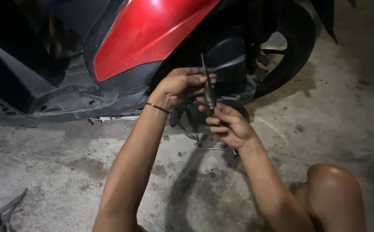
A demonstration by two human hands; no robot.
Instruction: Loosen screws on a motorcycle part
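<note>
A red side panel (148, 34) of a scooter fills the frame from ten to twelve o'clock above bare concrete floor (58, 172). The left hand (180, 86), a thin bracelet (157, 107) at its wrist, curls its fingers around the upper shaft of a slim screwdriver-like tool (207, 86) held upright at centre, apparently steadying it. The right hand (230, 124) grips the tool's lower end from five o'clock. The rear wheel (290, 51) sits at two o'clock; open floor lies beyond it, while a bent knee (333, 193) crowds four o'clock.
</note>
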